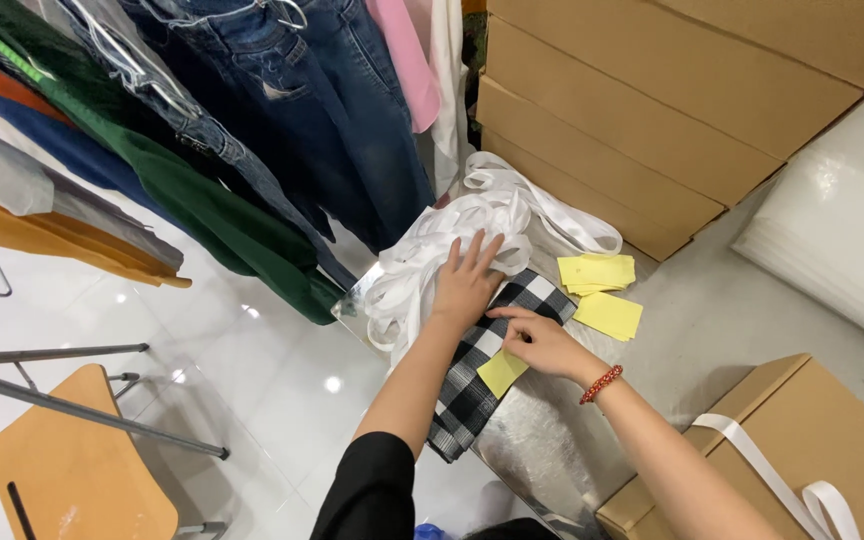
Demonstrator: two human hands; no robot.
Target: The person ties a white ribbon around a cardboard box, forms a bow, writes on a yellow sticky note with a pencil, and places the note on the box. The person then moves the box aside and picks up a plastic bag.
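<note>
Checked cloth (472, 385): I read a folded black-and-white checked fabric lying flat on the silvery table (532, 440), at its left edge, one end hanging just over it.
Yellow slip (501, 372): a small paper slip lies on the cloth, near its middle.
Right hand (542, 343): fingers narrow, tips pinching or pressing the upper corner of the slip; I cannot tell which. A red bead bracelet (602, 384) sits at the wrist.
Left hand (467, 283): fingers spread wide and flat, palm down, over the far end of the cloth where it meets the white ribbon pile (452, 250). It holds nothing; it pins the cloth.
Handling, cloth: I judge it light, soft and limp. It will sag and unfold if lifted by one corner; take it at the folded edge with both hands, or slide a flat hand beneath.
Handling, slip: very light and thin, easily creased or shifted. Take it by a corner with two fingertips.
Near surroundings: more yellow slips (597, 272) lie just beyond the cloth on the table.
Farther out: stacked brown cartons (632, 130) behind; another carton (802, 440) with white ribbon at lower right; hanging garments (252, 120) at left; a wooden chair (72, 470) on the pale floor.
</note>
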